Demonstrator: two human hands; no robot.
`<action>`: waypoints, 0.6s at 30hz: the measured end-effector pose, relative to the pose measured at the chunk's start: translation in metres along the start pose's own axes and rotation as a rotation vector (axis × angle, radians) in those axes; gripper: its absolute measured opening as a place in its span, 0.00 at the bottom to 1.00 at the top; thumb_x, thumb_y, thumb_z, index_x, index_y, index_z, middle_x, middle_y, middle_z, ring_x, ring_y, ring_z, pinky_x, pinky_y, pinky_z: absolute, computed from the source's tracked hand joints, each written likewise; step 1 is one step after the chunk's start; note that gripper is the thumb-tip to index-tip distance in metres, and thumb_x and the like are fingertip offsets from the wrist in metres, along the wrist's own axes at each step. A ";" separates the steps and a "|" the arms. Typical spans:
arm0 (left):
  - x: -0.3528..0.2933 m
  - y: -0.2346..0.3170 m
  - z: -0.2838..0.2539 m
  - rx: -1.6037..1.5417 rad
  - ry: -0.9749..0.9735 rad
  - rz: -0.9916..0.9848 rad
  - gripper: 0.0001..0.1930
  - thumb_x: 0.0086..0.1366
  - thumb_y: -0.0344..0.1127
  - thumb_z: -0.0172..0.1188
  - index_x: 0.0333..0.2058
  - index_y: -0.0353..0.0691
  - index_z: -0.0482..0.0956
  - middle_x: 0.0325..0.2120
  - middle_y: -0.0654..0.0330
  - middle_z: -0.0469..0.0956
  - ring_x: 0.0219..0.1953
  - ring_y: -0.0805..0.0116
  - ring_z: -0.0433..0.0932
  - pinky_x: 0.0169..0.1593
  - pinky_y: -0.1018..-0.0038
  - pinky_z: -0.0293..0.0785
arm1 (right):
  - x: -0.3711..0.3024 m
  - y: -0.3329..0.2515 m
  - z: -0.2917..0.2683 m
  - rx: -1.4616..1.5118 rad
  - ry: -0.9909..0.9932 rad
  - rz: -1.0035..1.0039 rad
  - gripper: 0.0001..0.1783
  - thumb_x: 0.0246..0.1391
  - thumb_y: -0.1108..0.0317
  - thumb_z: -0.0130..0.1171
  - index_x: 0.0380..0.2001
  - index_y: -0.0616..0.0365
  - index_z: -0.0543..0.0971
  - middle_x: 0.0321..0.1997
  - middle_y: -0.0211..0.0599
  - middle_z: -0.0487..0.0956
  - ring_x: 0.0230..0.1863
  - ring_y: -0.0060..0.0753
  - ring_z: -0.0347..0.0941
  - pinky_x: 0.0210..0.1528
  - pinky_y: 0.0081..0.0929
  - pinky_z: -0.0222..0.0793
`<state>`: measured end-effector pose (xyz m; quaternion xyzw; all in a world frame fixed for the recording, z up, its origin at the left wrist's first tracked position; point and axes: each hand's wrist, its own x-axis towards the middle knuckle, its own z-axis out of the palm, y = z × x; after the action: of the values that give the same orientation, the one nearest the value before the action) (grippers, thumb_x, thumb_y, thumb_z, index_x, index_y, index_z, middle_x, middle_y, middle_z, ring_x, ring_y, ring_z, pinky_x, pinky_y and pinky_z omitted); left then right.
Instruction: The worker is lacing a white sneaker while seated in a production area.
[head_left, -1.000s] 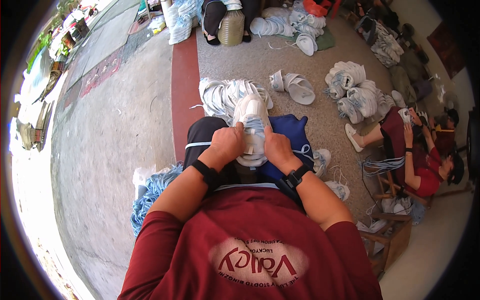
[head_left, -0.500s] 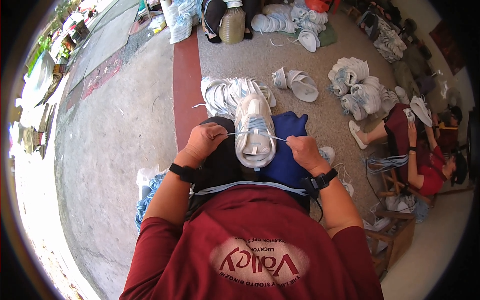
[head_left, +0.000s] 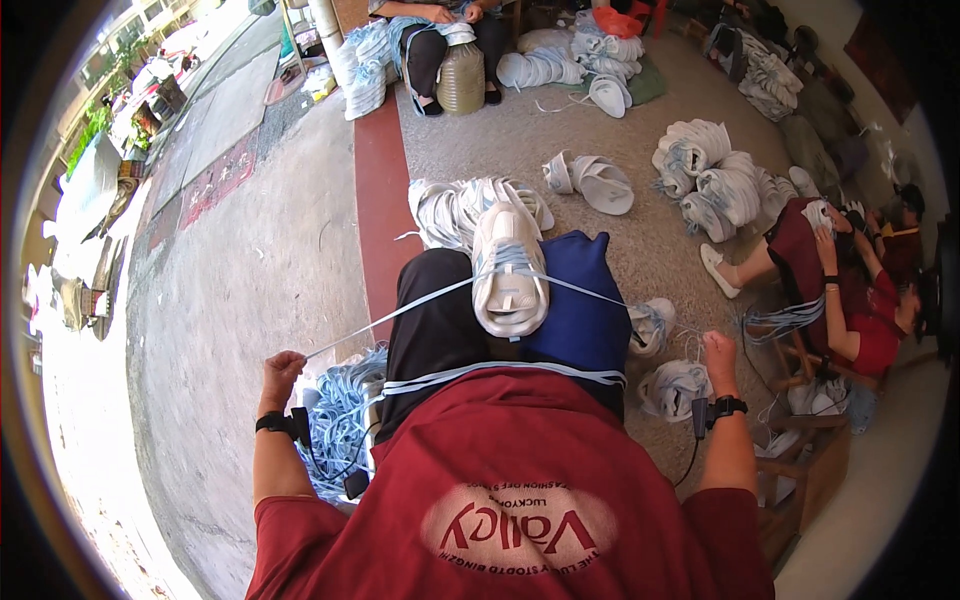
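Observation:
A white sneaker rests upright between my knees, its opening toward me and its toe pointing away. Light blue shoelace runs through its upper eyelets, and both ends are drawn far out to the sides. Out to the left, my left hand is closed in a pinch on one end, which is stretched taut. My right hand is closed at the other side, where the second end leads; it thins out of sight close to the fingers. More pale blue laces lie across my lap.
A heap of blue laces lies beside my left thigh. Stacked white shoe uppers sit beyond my knees, with bundles farther right. Loose uppers lie by my right hand. A co-worker sits at right; another sits ahead behind a large jar.
Both hands have moved apart and back toward me, from close beside the sneaker to far left and far right. Much longer lengths of lace now stretch out from the shoe.

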<state>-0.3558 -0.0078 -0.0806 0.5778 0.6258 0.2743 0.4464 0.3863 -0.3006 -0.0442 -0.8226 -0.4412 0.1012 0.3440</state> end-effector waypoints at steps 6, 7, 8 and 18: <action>-0.031 -0.039 -0.021 0.037 0.050 -0.220 0.01 0.54 0.25 0.60 0.25 0.35 0.78 0.16 0.64 0.75 0.17 0.79 0.69 0.21 0.82 0.64 | -0.053 0.058 -0.023 0.112 0.012 0.272 0.11 0.49 0.74 0.49 0.16 0.65 0.67 0.13 0.29 0.61 0.18 0.19 0.57 0.21 0.24 0.55; -0.033 -0.043 -0.018 0.049 0.061 -0.251 0.01 0.53 0.25 0.60 0.25 0.35 0.78 0.17 0.64 0.75 0.17 0.78 0.70 0.22 0.81 0.64 | -0.064 0.072 -0.024 0.111 0.018 0.279 0.11 0.49 0.74 0.49 0.16 0.65 0.67 0.13 0.29 0.61 0.18 0.19 0.57 0.21 0.24 0.55; -0.035 -0.045 -0.014 0.063 0.071 -0.281 0.01 0.53 0.25 0.60 0.24 0.35 0.78 0.17 0.63 0.76 0.17 0.78 0.70 0.22 0.81 0.65 | -0.075 0.089 -0.022 0.080 0.059 0.240 0.11 0.48 0.73 0.50 0.16 0.65 0.67 0.13 0.29 0.63 0.18 0.20 0.58 0.21 0.25 0.55; -0.030 -0.061 0.035 0.078 0.098 -0.361 0.08 0.51 0.33 0.65 0.20 0.39 0.75 0.12 0.68 0.69 0.12 0.81 0.64 0.15 0.83 0.57 | -0.089 0.076 -0.018 -0.261 -0.086 0.540 0.15 0.46 0.76 0.54 0.11 0.63 0.63 0.11 0.34 0.60 0.13 0.25 0.54 0.18 0.30 0.52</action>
<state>-0.3562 -0.0535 -0.1414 0.4592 0.7504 0.1931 0.4344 0.3919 -0.4088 -0.0929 -0.9424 -0.2298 0.1663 0.1771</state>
